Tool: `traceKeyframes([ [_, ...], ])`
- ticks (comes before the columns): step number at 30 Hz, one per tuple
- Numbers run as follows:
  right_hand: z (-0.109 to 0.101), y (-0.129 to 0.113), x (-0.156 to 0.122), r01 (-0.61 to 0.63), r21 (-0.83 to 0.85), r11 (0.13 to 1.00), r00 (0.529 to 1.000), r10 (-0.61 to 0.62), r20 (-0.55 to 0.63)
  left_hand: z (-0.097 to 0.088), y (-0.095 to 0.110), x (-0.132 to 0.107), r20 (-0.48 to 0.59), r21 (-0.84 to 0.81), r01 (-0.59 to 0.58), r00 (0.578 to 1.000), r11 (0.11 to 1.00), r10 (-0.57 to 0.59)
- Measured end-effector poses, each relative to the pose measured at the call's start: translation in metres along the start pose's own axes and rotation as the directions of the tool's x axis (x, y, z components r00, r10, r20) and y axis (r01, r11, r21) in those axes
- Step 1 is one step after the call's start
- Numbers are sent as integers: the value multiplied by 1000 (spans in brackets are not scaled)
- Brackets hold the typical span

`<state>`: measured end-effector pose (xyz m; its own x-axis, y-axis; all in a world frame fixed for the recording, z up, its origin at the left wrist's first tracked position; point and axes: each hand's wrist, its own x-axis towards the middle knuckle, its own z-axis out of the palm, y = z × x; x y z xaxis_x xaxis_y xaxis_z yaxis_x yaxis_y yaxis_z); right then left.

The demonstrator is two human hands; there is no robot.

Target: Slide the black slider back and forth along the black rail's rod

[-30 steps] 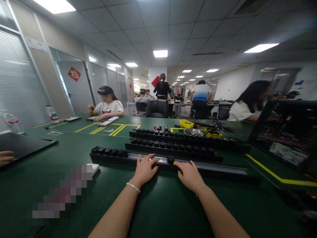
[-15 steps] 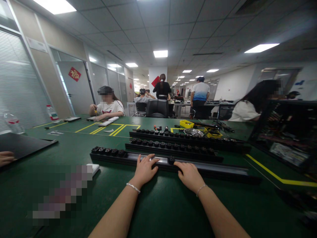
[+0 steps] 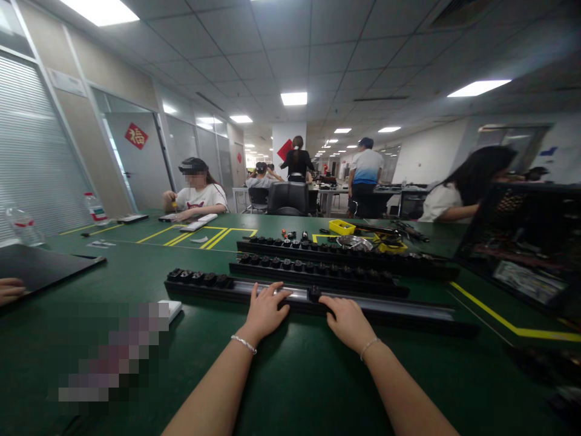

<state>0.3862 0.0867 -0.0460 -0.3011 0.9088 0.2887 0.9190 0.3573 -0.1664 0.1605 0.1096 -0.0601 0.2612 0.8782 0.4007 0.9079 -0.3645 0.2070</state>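
Note:
Across the green table lies a long black track [image 3: 385, 307] with a pale channel along its top. Several black socket modules [image 3: 198, 277] sit grouped at its left end, and a single socket module [image 3: 314, 293] stands near its middle. My left hand [image 3: 267, 307] rests on the track left of that single module, fingers spread, holding nothing. My right hand [image 3: 348, 318] is to its right, index fingertip against the module and thumb apart at the track's near side. Its outer fingers are partly hidden.
Behind lie two more black tracks with socket modules, a middle track [image 3: 318, 275] and a far track [image 3: 426, 264], then a yellow tray [image 3: 342, 227] and a metal dish [image 3: 354, 243]. An open black case [image 3: 521, 254] stands right. A co-worker's hand [image 3: 11, 290] rests on a dark panel left.
My hands and the track stay put. At the right, the seated person has shifted and a forearm now shows. The person in black at the back has spread their arms.

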Motion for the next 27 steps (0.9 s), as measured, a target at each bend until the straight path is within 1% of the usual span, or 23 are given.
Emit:
traceKeyframes([
  [20,-1,4,0,-10,50,999,1000,9,22,0,0,1,2,-16,1,1000,1000,-1],
  [25,-3,5,-6,-57,0,998,998,57,25,0,0,1,0,-5,0,1000,1000,0],
  [27,-3,6,-9,-56,-16,998,998,57,35,-1,0,1,9,1,1,1000,1000,-1],
])
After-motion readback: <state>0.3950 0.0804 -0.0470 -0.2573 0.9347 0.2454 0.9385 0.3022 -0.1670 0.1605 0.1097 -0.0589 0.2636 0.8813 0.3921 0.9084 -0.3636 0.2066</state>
